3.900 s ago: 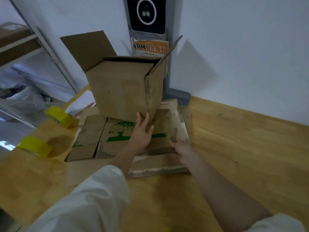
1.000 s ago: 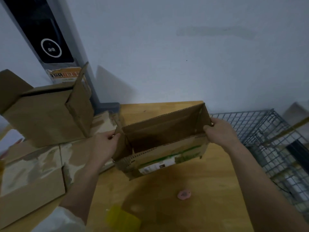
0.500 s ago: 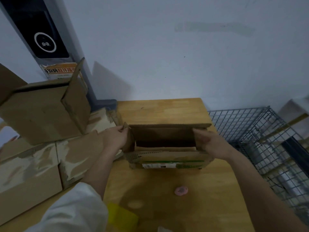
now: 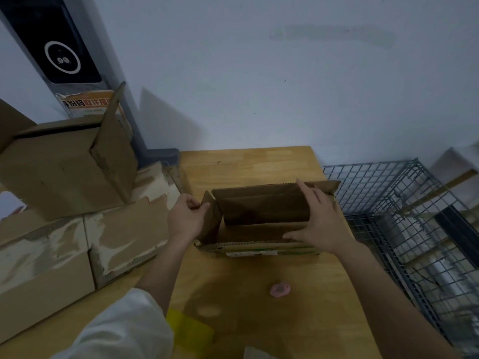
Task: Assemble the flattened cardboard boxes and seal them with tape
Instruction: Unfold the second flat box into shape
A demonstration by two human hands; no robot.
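head; left hand (image 4: 185, 220) fingers (image 4: 198, 205) pinch box (image 4: 261, 224) flap; right hand (image 4: 320, 224) flat inside

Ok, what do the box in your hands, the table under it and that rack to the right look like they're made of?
The open brown box looks like corrugated cardboard, matte: wavy fluting shows along its near edge. The light wooden table looks like jointed wood strips with a smooth, faintly shiny finish, possibly laminate. The grey wire-grid rack looks like metal wire, coated or painted grey.

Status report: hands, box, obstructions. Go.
Left hand pinches end flap. Right hand open, pressing opposite flap inward. Cardboard box squared, unsealed. Nothing blocking.
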